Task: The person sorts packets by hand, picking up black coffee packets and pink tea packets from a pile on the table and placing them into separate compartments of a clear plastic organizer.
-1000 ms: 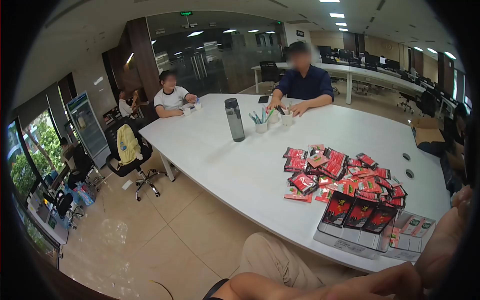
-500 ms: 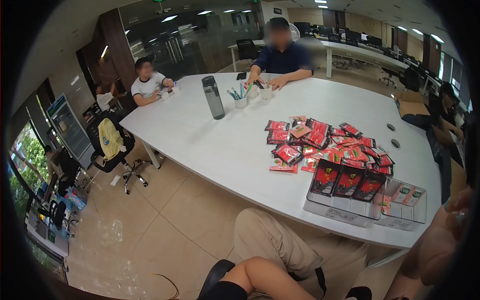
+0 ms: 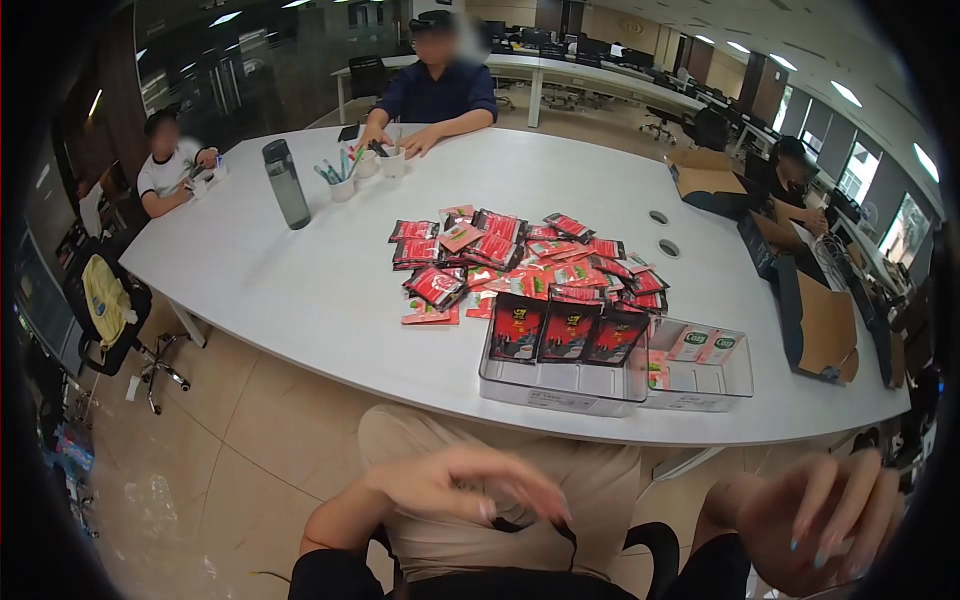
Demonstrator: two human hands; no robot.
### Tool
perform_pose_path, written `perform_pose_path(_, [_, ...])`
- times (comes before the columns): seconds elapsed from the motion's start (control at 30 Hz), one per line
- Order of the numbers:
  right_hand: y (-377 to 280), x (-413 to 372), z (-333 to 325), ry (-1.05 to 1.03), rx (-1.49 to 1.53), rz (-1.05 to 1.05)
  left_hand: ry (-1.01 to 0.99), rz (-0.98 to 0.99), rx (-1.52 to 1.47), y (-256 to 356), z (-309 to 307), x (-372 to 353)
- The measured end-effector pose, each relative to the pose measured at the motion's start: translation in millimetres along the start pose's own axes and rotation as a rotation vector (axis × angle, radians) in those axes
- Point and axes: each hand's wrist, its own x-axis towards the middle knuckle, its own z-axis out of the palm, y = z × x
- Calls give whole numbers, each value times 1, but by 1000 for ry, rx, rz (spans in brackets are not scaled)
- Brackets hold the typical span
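My left hand (image 3: 465, 482) hovers above my lap, blurred by motion, its fingers stretched out and holding nothing visible. Off to the right, my right hand (image 3: 825, 515) is raised near the table's front edge with its fingers apart and loosely bent; nothing shows in it. Ahead stands a clear plastic bin (image 3: 565, 400) with three black-and-red coffee sachets (image 3: 568, 332) upright inside. Beside it, a second clear bin (image 3: 700, 400) holds several pink sachets (image 3: 703, 346). Behind both bins lies a loose pile of red and pink sachets (image 3: 535, 258). Neither hand touches these things.
On the white table (image 3: 280, 290) stand a grey bottle (image 3: 287, 185) and cups of pens (image 3: 342, 188). A person (image 3: 438, 85) sits across, another (image 3: 172, 170) at the left, a third (image 3: 785, 180) at the right. Open cardboard boxes (image 3: 820, 315) line the right side.
My view has swung right, so the table and bins appear further left. My left hand has come into view over my lap; my right hand now shows more fully, fingers apart.
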Motion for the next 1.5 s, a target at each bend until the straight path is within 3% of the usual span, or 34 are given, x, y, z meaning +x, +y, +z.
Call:
perform_pose_path(0.07, [-10, 8, -2, -209, 79, 166, 337, 16, 227, 8, -42, -8])
perform_pose_path(0.17, [3, -4, -1, -202, 36, -245, 858, 81, 518, 12, -110, -3])
perform_pose_path(0.27, [9, -18, 3, -299, 265, -569, 1220, 40, 831, -3, -191, 1])
perform_pose_path(0.33, [13, -37, 11, -357, 564, -679, 1252, 29, 1083, -15, -233, 0])
perform_pose_path(0.4, [23, -61, 14, -385, 610, -711, 1241, -30, 1252, -24, -251, -3])
perform_pose_path(0.6, [91, -102, 4, -428, -584, -871, 1040, -224, 1414, -32, -238, -4])
perform_pose_path(0.7, [99, -120, -12, -772, -881, -632, 960, -308, 1632, -41, -240, -8])
perform_pose_path(0.73, [103, -115, -16, -898, -989, -521, 952, -343, 1578, -43, -240, -7])
perform_pose_path(0.87, [127, -89, -36, -1134, -1218, -149, 1002, -428, 1707, -51, -238, 1])
perform_pose_path(1.0, [187, -47, -56, -761, -1094, 331, 1043, -434, 1920, -62, -244, 11])
perform_pose_path(1.1, [242, -37, -80, -691, -1101, 576, 1065, -299, 1879, -64, -252, 13])
perform_pose_path(1.2, [311, -49, -114, -796, -1067, 903, 1185, -233, 1746, -40, -236, 11])
perform_pose_path(1.33, [379, -75, -135, -991, -1109, 1031, 1361, -40, 1751, -27, -239, 1])
perform_pose_path(1.4, [392, -76, -125, -1090, -1179, 1175, 1414, 6, 1741, -20, -236, -2])
perform_pose_path(1.5, [404, -69, -120, -1182, -1224, 1184, 1439, 80, 1730, -17, -235, -2])
